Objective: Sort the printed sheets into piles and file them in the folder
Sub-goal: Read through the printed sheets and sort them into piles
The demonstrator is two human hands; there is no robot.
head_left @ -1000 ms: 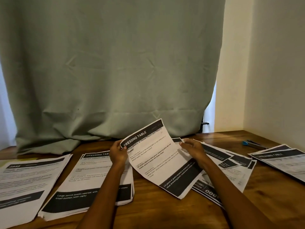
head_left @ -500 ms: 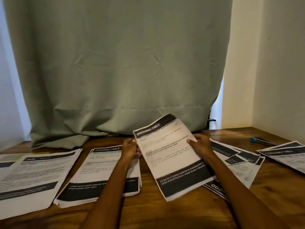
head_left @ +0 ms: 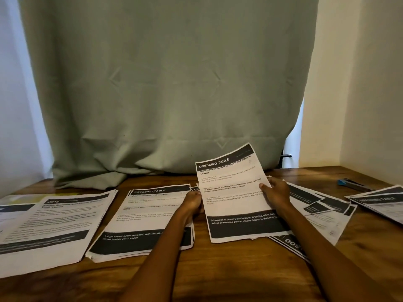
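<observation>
Held sheet: white printed sheet with black header and footer bands (head_left: 233, 192), raised off the brown wooden table (head_left: 218, 277) and tilted, at 12 o'clock from me.
Header text: "DRESSING TABLE"; title "Store Jewelry in Velvet Pouch and Place in Drawer".
Footer text: "3-5 pieces of jewelry scattered on dressing table..." and "velvet drawstring pouch, closed drawer in dressing...".
My right hand (head_left: 277, 192): pinches the sheet's right edge, thumb on the printed face, fingers behind.
My left hand (head_left: 193, 202): at the sheet's left edge; I cannot tell whether its fingers clasp the paper.
Centre pile: stack of white sheets (head_left: 146, 219) at 10 o'clock, flat on the table, headed "DRESSING TABLE", subtitle "Serum Transfer with Dropper"; footer "Large serum bottle (opened, with liquid)... small bottles (with caps)".
Left pile: stack of white sheets (head_left: 52, 227) at 9 o'clock, header number "2845"; remaining text blurred.
Loose spread: fanned overlapping printed sheets (head_left: 322, 205) at 2 o'clock, under and beside my right forearm; one footer shows upside-down digits "00".
Far-right pile: sheets (head_left: 381, 201) at 3 o'clock, header too blurred to read with certainty.
Blue and black object (head_left: 351, 184): at 2 o'clock near the wall, kind unclear.
Backdrop: pale green curtain (head_left: 170, 88) hanging to the table's far edge.
</observation>
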